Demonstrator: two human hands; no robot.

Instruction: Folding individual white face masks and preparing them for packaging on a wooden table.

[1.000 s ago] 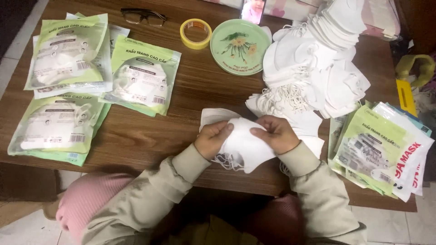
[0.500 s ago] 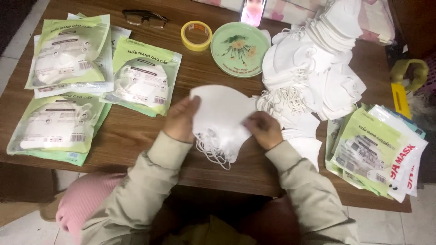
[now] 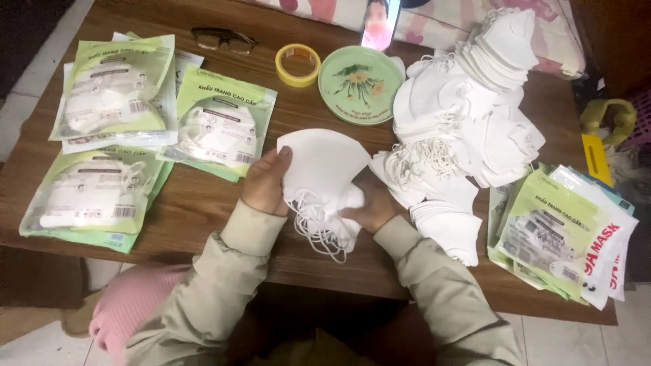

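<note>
- Two hands grip one stack of white masks (image 3: 319, 177) above the bench (image 3: 203, 203) near edge: left hand (image 3: 266, 181) clamps its left side, right hand (image 3: 369, 207) its lower right.
- Dangling ear loops (image 3: 322, 234) can likely tangle or snag.
- The stack can likely fan apart under an uneven grip.
</note>
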